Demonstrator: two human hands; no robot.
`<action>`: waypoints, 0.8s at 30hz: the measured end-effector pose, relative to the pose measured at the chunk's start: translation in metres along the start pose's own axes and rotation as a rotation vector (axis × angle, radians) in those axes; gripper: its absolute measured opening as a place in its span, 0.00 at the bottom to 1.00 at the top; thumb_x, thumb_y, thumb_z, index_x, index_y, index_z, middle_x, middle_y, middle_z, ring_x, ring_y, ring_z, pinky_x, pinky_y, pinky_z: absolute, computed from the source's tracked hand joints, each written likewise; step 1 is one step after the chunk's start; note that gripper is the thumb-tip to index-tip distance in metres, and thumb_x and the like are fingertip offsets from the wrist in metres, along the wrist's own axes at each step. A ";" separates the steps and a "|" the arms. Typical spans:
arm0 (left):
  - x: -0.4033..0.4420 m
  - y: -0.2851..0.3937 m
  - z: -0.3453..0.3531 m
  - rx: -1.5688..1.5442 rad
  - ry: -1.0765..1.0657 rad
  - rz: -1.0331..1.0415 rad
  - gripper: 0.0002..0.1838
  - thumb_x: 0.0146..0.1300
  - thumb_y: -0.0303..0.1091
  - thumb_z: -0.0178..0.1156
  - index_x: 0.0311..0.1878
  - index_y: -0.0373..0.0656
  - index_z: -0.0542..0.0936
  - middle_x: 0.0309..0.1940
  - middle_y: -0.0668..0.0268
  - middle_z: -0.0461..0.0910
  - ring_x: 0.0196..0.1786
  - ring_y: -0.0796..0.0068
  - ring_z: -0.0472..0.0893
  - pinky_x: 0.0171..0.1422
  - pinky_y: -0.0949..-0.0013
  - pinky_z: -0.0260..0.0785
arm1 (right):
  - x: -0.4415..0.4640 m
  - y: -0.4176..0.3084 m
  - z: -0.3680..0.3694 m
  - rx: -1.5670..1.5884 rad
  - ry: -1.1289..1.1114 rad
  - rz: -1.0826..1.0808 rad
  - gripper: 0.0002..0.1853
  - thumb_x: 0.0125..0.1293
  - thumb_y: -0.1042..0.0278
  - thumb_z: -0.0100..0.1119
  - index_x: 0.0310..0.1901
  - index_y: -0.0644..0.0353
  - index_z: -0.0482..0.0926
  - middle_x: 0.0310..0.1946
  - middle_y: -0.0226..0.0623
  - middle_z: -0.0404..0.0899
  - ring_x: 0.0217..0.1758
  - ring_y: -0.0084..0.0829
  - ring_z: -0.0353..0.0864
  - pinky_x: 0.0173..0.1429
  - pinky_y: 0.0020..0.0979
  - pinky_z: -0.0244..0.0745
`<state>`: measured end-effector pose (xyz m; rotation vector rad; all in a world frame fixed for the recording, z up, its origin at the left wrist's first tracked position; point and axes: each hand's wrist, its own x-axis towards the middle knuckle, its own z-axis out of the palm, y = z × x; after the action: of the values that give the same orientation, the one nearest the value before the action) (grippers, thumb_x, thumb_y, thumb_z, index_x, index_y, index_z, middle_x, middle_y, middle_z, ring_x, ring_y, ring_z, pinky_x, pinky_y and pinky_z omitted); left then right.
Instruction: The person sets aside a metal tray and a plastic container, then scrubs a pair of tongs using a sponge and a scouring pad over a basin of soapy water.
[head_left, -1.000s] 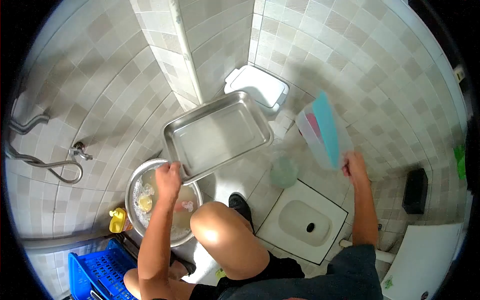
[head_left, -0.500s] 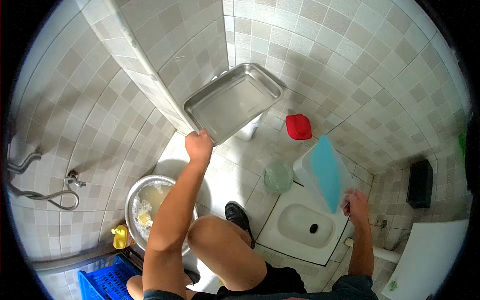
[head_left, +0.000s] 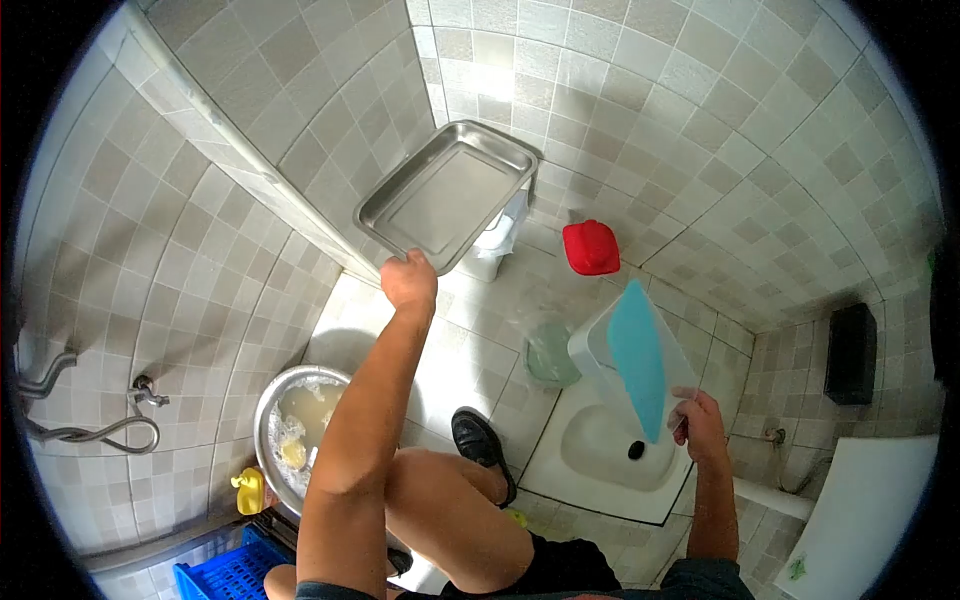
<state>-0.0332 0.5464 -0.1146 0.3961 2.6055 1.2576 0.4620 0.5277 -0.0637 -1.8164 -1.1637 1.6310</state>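
Note:
A rectangular stainless steel tray (head_left: 445,195) with a raised rim is tilted at the upper middle. My left hand (head_left: 409,280) is closed on its near edge, arm stretched forward. Behind the tray, partly hidden, stands a white bin (head_left: 487,262) with a bag at its top. On the right, my right hand (head_left: 698,425) grips the near edge of a clear plastic box (head_left: 592,345) with a light blue panel (head_left: 637,360). That box is tilted above the white squat toilet (head_left: 590,490). Close to the box's left side is a greenish translucent tub (head_left: 548,362).
A metal basin (head_left: 265,430) of cloudy, sudsy water is at the left, near a yellow bottle (head_left: 250,491) and a blue crate (head_left: 230,572). A red plastic container (head_left: 591,247) rests by the back wall. A tap (head_left: 147,391) juts from the left wall.
In the view, the tray has shifted slightly left, while my left hand sits a little right and lower on its edge. The clear box is slightly lower left. Both hands keep their hold.

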 end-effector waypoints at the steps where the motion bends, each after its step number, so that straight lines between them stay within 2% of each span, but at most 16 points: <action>1: 0.003 -0.003 0.004 0.002 -0.012 -0.009 0.21 0.62 0.40 0.57 0.32 0.23 0.81 0.34 0.35 0.82 0.43 0.37 0.83 0.50 0.49 0.75 | -0.003 -0.001 0.001 0.002 0.003 0.004 0.20 0.61 0.71 0.49 0.54 0.68 0.76 0.19 0.37 0.76 0.13 0.24 0.66 0.16 0.27 0.60; 6: 0.006 -0.014 0.022 -0.065 -0.035 -0.053 0.21 0.62 0.38 0.57 0.35 0.22 0.81 0.37 0.34 0.82 0.43 0.37 0.83 0.50 0.50 0.75 | -0.008 0.007 0.002 -0.038 0.010 0.013 0.22 0.61 0.70 0.50 0.56 0.70 0.74 0.19 0.37 0.76 0.13 0.25 0.67 0.18 0.27 0.62; 8: 0.011 -0.019 0.028 -0.206 -0.100 -0.076 0.18 0.62 0.37 0.59 0.35 0.26 0.78 0.29 0.51 0.81 0.32 0.58 0.80 0.39 0.57 0.73 | -0.009 0.019 -0.002 -0.025 -0.006 0.025 0.22 0.61 0.69 0.50 0.57 0.70 0.74 0.19 0.37 0.76 0.14 0.25 0.67 0.19 0.28 0.63; 9: 0.013 -0.019 0.028 -0.202 -0.104 -0.077 0.18 0.62 0.37 0.59 0.35 0.26 0.78 0.29 0.51 0.81 0.32 0.58 0.80 0.39 0.57 0.73 | -0.009 0.027 -0.004 -0.011 -0.023 0.035 0.23 0.62 0.69 0.50 0.57 0.71 0.73 0.20 0.37 0.76 0.15 0.25 0.68 0.19 0.28 0.63; 11: 0.010 -0.015 0.024 -0.429 -0.388 -0.310 0.14 0.63 0.38 0.59 0.36 0.33 0.77 0.29 0.60 0.78 0.27 0.71 0.74 0.28 0.64 0.67 | -0.009 0.048 -0.013 0.011 -0.051 0.025 0.23 0.64 0.69 0.50 0.59 0.71 0.72 0.21 0.37 0.76 0.16 0.25 0.68 0.20 0.28 0.63; 12: 0.004 -0.009 0.018 -0.422 -0.407 -0.319 0.14 0.63 0.38 0.59 0.36 0.33 0.77 0.29 0.60 0.78 0.27 0.71 0.74 0.28 0.64 0.67 | -0.011 0.058 -0.017 0.031 -0.076 0.009 0.23 0.65 0.69 0.50 0.60 0.72 0.71 0.23 0.36 0.75 0.17 0.24 0.68 0.20 0.28 0.63; 14: -0.006 0.002 0.009 -0.507 -0.582 -0.329 0.12 0.66 0.40 0.58 0.37 0.39 0.77 0.29 0.64 0.77 0.26 0.78 0.70 0.24 0.71 0.61 | -0.017 0.074 -0.021 0.019 -0.038 0.041 0.23 0.66 0.69 0.50 0.60 0.72 0.71 0.23 0.36 0.75 0.18 0.24 0.69 0.21 0.29 0.64; 15: -0.008 0.002 0.009 -0.506 -0.619 -0.349 0.12 0.67 0.41 0.57 0.38 0.40 0.77 0.32 0.64 0.79 0.26 0.75 0.72 0.24 0.70 0.63 | -0.017 0.080 -0.022 0.009 -0.025 0.052 0.22 0.67 0.69 0.50 0.60 0.71 0.71 0.24 0.36 0.75 0.19 0.25 0.69 0.22 0.29 0.64; 16: -0.008 0.003 0.008 -0.509 -0.685 -0.338 0.13 0.66 0.41 0.58 0.43 0.39 0.77 0.33 0.64 0.78 0.27 0.75 0.72 0.24 0.69 0.64 | -0.014 0.088 -0.025 0.011 -0.007 0.063 0.22 0.67 0.69 0.50 0.60 0.71 0.71 0.24 0.36 0.75 0.19 0.25 0.69 0.22 0.29 0.64; 20: -0.014 0.000 -0.002 -0.458 -0.879 -0.244 0.17 0.68 0.44 0.57 0.50 0.41 0.78 0.38 0.66 0.78 0.31 0.76 0.74 0.30 0.71 0.69 | -0.017 0.134 -0.045 0.000 0.043 0.092 0.23 0.68 0.69 0.49 0.62 0.72 0.69 0.24 0.37 0.75 0.20 0.26 0.70 0.23 0.30 0.65; 23: -0.026 0.002 -0.025 -0.283 -0.890 -0.079 0.23 0.67 0.44 0.59 0.58 0.38 0.78 0.41 0.67 0.80 0.35 0.78 0.75 0.34 0.71 0.71 | -0.017 0.163 -0.052 0.038 0.104 0.125 0.22 0.68 0.70 0.48 0.61 0.71 0.69 0.23 0.39 0.76 0.19 0.28 0.70 0.21 0.30 0.65; 24: -0.028 -0.003 -0.035 -0.227 -0.880 -0.021 0.24 0.67 0.44 0.59 0.60 0.38 0.78 0.42 0.67 0.81 0.36 0.79 0.76 0.35 0.71 0.71 | -0.017 0.173 -0.055 0.051 0.124 0.128 0.19 0.68 0.69 0.49 0.57 0.70 0.71 0.23 0.39 0.76 0.19 0.28 0.70 0.22 0.31 0.65</action>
<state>-0.0181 0.5098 -0.0940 0.6832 1.7064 1.0262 0.5660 0.4303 -0.1765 -1.9651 -0.9620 1.5759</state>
